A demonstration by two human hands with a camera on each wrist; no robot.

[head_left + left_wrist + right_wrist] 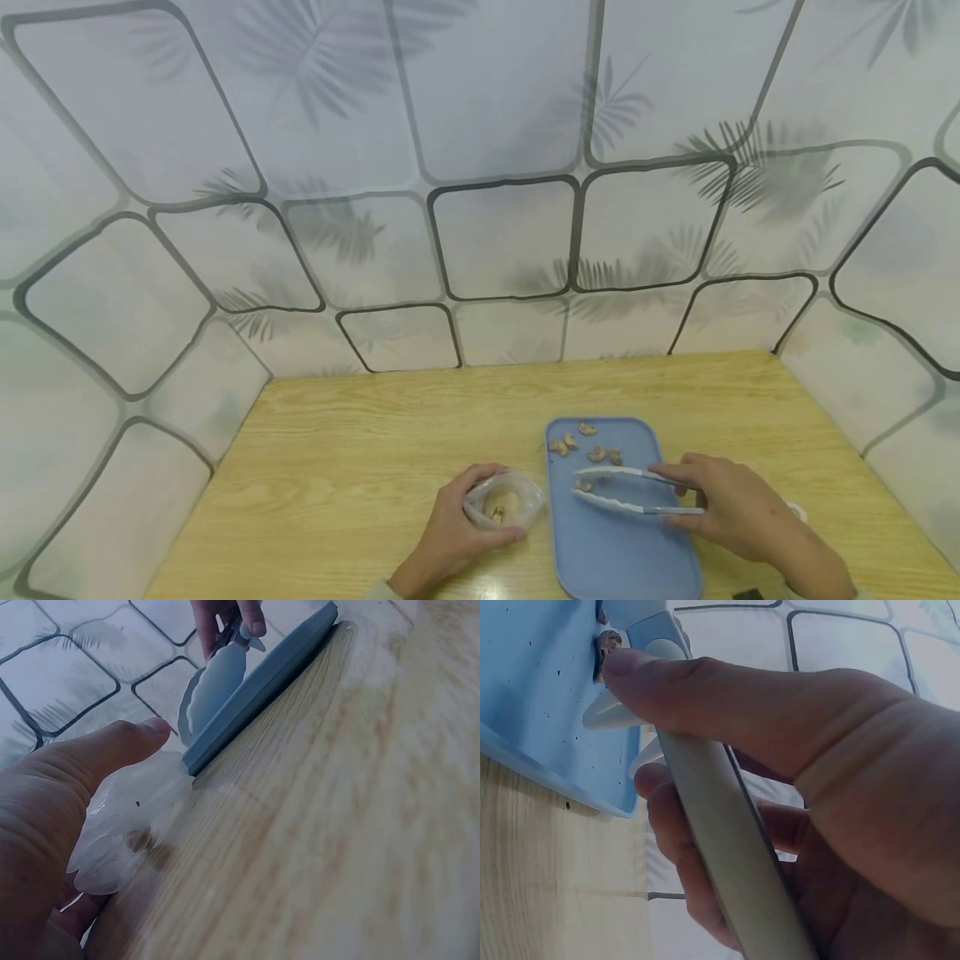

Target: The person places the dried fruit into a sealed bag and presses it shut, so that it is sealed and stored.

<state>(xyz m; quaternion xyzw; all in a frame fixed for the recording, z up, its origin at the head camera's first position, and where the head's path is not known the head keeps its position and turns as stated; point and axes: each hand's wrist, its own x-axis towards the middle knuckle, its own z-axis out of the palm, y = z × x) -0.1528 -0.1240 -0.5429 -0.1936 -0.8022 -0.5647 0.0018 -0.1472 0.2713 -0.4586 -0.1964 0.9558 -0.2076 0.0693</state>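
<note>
Tongs (622, 507) held with arms parted over blue tray (622, 562)

Right hand (738, 504) grips the tongs from beyond the tray's right edge, thumb on one arm and fingers curled against the other; the pale tips point toward the tray's left edge and stand well apart, a small brown piece (584, 486) lying between them, not pinched; whether the tips touch the tray's floor I cannot tell; more curved brown pieces (587, 429) lie scattered toward the tray's far edge, three of them near its far left corner

Left hand (459, 521) holds a clear plastic bag (531, 493) just beside the tray's left edge, thumb on the near side, fingers bent round the far side; the bag's mouth gapes upward, with some brown bits inside; tray and bag are on a wood-grain table (360, 450), whose far edge meets a patterned wall (510, 242)
</note>
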